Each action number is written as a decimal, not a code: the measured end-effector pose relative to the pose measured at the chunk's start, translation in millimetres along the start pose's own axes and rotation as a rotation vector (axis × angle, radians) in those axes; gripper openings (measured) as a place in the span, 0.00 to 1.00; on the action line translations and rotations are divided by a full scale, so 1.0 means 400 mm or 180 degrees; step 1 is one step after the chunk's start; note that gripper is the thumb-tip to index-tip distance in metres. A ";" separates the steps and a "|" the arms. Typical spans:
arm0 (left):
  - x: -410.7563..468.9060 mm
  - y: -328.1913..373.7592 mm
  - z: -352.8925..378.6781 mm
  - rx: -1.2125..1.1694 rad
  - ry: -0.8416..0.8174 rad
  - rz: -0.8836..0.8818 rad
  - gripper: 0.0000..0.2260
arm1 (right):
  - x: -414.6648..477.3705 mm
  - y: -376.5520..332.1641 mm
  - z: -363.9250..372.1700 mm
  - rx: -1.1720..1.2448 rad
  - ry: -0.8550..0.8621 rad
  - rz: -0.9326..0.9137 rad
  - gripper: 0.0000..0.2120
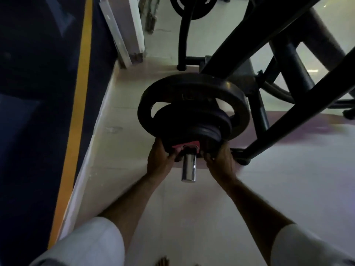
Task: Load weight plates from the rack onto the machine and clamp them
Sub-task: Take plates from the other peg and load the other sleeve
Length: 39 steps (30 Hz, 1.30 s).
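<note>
a large black round weight plate with oval grip holes sits on the machine's shiny chrome loading sleeve, and smaller black round weight plates are stacked against its near face on the same sleeve. the bare chrome end of the sleeve sticks out toward the camera, past the plates.

at the base of the stack, around the sleeve, is a red collar clamp – only its top edge shows clearly, the rest is dark and partly hidden. the left hand is curled at the left side of the smallest plate, its fingers bent in around the clamp and touching it. the right hand mirrors it on the right side, fingers hooked under the plate's lower edge beside the clamp; whether they grip the clamp or only the plate i cannot tell, as that spot is in shadow.

both forearms reach forward from white short sleeves. the black tubular steel machine frame slants up to the right behind the plates, over a pale tiled floor. a yellow stripe runs along a dark blue wall at the left – and another black plate shows at the top edge.
</note>
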<state>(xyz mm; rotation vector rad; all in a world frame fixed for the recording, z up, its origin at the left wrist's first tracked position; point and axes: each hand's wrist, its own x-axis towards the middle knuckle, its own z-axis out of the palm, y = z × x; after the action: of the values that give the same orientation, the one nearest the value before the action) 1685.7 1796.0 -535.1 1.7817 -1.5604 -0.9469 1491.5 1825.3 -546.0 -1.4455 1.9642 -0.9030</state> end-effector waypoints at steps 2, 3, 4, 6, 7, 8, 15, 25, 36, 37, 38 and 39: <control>0.024 -0.023 0.036 -0.0116 0.0457 0.0030 0.35 | 0.011 0.010 0.042 0.0293 0.0365 0.0092 0.25; 0.031 -0.032 0.049 -0.0144 0.0625 0.0074 0.35 | 0.013 0.015 0.054 0.0347 0.0512 0.0116 0.24; 0.036 -0.039 0.058 -0.0166 0.0749 0.0150 0.36 | 0.015 0.022 0.061 0.0396 0.0619 0.0107 0.22; 0.045 -0.052 0.065 -0.0230 0.0875 0.0299 0.36 | 0.020 0.040 0.064 0.0431 0.0716 0.0034 0.21; 0.045 -0.056 0.065 -0.0285 0.0889 0.0322 0.35 | 0.020 0.046 0.060 0.0442 0.0710 -0.0008 0.21; 0.042 -0.057 0.063 -0.0319 0.0888 0.0326 0.33 | 0.019 0.050 0.056 0.0461 0.0704 -0.0072 0.21; -0.032 -0.099 0.045 -0.0259 0.0556 0.0320 0.26 | -0.032 0.072 0.025 0.0147 0.0373 -0.0268 0.28; -0.283 -0.119 0.010 -0.0198 0.0462 -0.0110 0.24 | -0.264 0.084 -0.014 0.0457 -0.0033 -0.0460 0.21; -0.758 0.076 -0.130 0.0148 0.0608 0.0096 0.26 | -0.632 -0.015 -0.329 0.0433 -0.0251 -0.0608 0.24; -0.788 0.115 -0.148 0.0087 0.0613 0.0197 0.27 | -0.657 -0.035 -0.371 0.0520 -0.0158 -0.0640 0.25; -0.818 0.156 -0.166 0.0028 0.0614 0.0316 0.26 | -0.684 -0.058 -0.414 0.0602 -0.0034 -0.0709 0.25; -0.846 0.201 -0.184 -0.0030 0.0610 0.0437 0.26 | -0.710 -0.087 -0.460 0.0671 0.0103 -0.0789 0.26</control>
<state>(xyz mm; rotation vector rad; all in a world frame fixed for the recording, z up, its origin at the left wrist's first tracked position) 1678.4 2117.2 -382.5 1.6813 -1.5309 -0.6962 1455.4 2127.2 -393.8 -1.5786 1.6768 -1.2094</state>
